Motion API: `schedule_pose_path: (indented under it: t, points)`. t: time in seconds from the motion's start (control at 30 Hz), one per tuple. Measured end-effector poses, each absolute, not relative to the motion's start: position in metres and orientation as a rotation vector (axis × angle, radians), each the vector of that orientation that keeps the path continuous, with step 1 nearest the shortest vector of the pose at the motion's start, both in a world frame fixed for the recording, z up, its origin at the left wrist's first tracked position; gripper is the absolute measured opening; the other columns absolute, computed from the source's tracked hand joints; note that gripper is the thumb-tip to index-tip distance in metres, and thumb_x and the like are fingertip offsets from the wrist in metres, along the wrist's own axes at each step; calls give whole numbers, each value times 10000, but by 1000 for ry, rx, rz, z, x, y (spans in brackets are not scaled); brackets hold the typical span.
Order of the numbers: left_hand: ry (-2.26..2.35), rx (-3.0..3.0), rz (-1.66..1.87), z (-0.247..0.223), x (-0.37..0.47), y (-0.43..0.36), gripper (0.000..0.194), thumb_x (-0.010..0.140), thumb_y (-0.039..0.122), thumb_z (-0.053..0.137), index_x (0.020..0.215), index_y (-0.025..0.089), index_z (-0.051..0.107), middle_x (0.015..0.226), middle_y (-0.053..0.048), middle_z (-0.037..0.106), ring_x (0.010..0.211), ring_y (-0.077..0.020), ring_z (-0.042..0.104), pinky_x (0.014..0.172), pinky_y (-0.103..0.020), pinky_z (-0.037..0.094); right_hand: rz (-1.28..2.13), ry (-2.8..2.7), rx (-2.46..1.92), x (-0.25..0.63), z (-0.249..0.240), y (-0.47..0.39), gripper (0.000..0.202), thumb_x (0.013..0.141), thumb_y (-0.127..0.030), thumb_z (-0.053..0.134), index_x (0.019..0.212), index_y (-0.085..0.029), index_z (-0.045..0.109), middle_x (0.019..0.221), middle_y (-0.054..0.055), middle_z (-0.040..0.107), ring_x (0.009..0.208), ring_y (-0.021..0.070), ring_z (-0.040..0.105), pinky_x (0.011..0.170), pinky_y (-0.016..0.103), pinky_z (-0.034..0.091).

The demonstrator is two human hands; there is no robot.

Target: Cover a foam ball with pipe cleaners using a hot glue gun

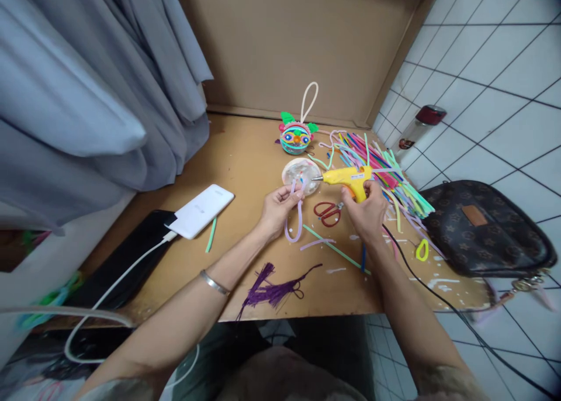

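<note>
My left hand pinches a bent lilac pipe cleaner, whose loop hangs down and whose ends point up at a round clear dish. Wrapped round the handle of a yellow glue gun is my right hand. The gun's metal nozzle points left, over the dish's right side and close to the pipe cleaner ends; whether they touch is too small to tell. Red-handled scissors lie between my hands. Behind the dish sits a colourful round ornament with green leaves and a white loop.
Many pipe cleaners are heaped at the back right, near a bottle. A brown bag and a black cable are at the right. Purple tassels lie in front; a white power bank and grey curtain are left.
</note>
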State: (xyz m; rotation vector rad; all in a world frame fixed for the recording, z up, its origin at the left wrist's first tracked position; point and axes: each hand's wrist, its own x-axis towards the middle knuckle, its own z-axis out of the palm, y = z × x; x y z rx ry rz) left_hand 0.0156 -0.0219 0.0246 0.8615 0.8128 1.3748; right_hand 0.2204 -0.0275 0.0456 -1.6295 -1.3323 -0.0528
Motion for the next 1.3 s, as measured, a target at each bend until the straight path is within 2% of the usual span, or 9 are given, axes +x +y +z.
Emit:
schedule_pose_path:
  t: [0.2,0.37,0.5,0.77,1.07,1.3]
  points:
    - [761,791,1361,24,18,-22,487,459,381,1018,800,144,764,642,34,652,584,-71,544,636,-247,464,-66,-1340,-1596,214,44,-30,341,724,-535,645,863,-260,500,776,8,604,694,188,525,700,343,476]
    - [774,788,1309,24,18,-23,475,477,416,1006,790,136,782,560,67,567,497,-37,422,531,-227,352,-24,-1393,-1532,208,43,-32,352,722,-540,640,874,-254,504,796,16,598,706,188,526,711,351,493]
    - [760,803,1314,27,18,-25,462,472,417,999,778,139,794,550,68,555,480,-28,363,504,-232,304,-34,-1450,-1522,207,39,-32,334,737,-528,649,854,-261,485,793,14,598,717,187,527,734,352,505]
    - [771,854,1318,29,18,-26,440,481,457,990,732,153,794,519,64,523,482,-33,335,504,-237,294,-84,-1459,-1540,211,36,-31,340,761,-536,662,890,-252,527,801,13,608,701,188,523,697,343,490]
    - [804,896,1330,28,19,-26,441,488,482,984,733,163,802,529,60,528,495,-44,363,515,-242,303,-13,-1387,-1550,208,40,-32,353,733,-509,678,890,-255,490,832,23,608,757,204,573,746,359,512]
    - [783,884,1323,27,18,-24,444,507,477,978,730,145,786,509,74,481,480,-39,349,513,-246,284,-21,-1345,-1517,209,42,-32,357,727,-527,673,874,-260,487,801,10,591,735,197,551,717,351,506]
